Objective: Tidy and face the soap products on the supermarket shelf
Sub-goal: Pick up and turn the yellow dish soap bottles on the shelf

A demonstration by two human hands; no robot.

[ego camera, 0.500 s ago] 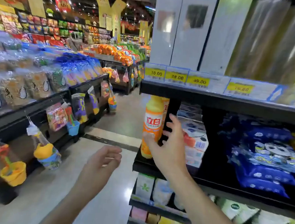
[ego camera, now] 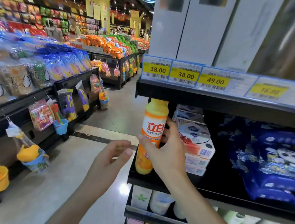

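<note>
My right hand wraps orange dish-soap bottle, thumb across label front, fingers behind; bottle upright at left end of black shelf, base on shelf front edge, just beside stacked soap boxes. Left hand hovers near bottle, fingers loosely curled, holding nothing. To do well: twist bottle so label faces aisle squarely, keep base flat, set flush with front edge, avoid nudging boxes
</note>
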